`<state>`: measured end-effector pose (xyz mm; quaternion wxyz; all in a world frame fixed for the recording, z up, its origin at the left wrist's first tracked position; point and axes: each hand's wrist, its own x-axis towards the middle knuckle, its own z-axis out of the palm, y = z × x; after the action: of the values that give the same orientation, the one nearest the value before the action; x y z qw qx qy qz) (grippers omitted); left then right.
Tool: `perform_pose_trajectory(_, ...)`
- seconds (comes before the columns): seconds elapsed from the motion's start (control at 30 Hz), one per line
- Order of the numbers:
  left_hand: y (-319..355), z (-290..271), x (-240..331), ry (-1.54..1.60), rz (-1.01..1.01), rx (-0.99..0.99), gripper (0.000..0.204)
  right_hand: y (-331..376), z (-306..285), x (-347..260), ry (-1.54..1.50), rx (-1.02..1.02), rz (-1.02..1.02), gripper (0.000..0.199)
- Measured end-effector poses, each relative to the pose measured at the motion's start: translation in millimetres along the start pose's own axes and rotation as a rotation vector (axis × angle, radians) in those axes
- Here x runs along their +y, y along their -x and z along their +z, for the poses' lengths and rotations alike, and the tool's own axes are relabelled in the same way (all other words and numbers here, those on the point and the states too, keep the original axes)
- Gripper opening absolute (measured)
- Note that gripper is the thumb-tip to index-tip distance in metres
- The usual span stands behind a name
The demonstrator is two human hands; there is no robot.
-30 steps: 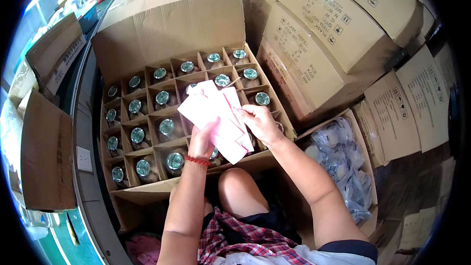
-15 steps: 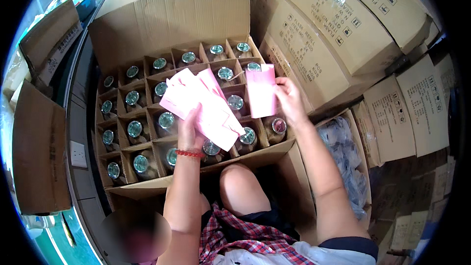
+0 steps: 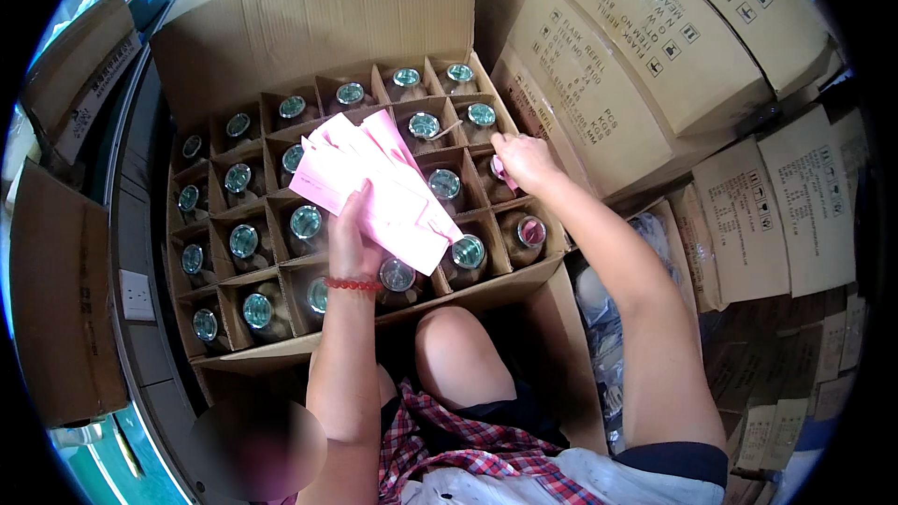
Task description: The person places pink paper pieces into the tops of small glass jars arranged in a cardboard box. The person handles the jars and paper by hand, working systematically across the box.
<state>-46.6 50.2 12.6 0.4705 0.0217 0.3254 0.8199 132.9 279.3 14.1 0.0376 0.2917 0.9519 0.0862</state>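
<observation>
My left hand (image 3: pixel 351 241), with a red bead bracelet at its wrist, grips a fanned stack of pink paper slips (image 3: pixel 379 189) above the carton. My right hand (image 3: pixel 527 163) is closed on one pink paper slip (image 3: pixel 503 174), mostly hidden by the fingers, at the mouth of a glass flask in the right-hand column. In front of it, a nearer glass flask (image 3: pixel 530 232) shows pink inside its mouth. Rows of silvery glass flasks (image 3: pixel 257 310) with greenish round mouths stand upright in the cells of the open cardboard carton (image 3: pixel 318 28). The stack covers some cells.
Stacked closed cartons (image 3: pixel 599 84) rise close along the right. Beside my right forearm, an open box holds items in clear plastic (image 3: pixel 603 355). Loose cardboard flaps (image 3: pixel 70 290) and a green-topped bench (image 3: pixel 103 468) are at the left. My knee (image 3: pixel 458 355) is against the near side.
My right hand has lowered its slip from above the carton to a flask mouth, and the slip is now mostly out of sight. My left hand with the stack has shifted slightly left.
</observation>
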Motion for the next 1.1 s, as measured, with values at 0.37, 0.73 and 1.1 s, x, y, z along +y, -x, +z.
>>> perform_pose_trajectory(0.37, -1.5, -9.9, 2.2, 0.047, 0.016, 0.008, 0.041, 37.3, 0.0, 9.1, -0.503, 0.027, 0.021, 0.049)
perform_pose_trajectory(0.73, 4.9, 2.1, -2.6, 0.076, -0.036, -0.019, 0.043, 8.9, 1.3, 1.4, -0.179, -0.311, -0.043, 0.048)
perform_pose_trajectory(1.1, -0.7, -5.3, -19.7, 0.046, -0.021, -0.117, 0.042, 40.9, -57.7, -85.5, -1.866, -0.009, -0.032, 0.041)
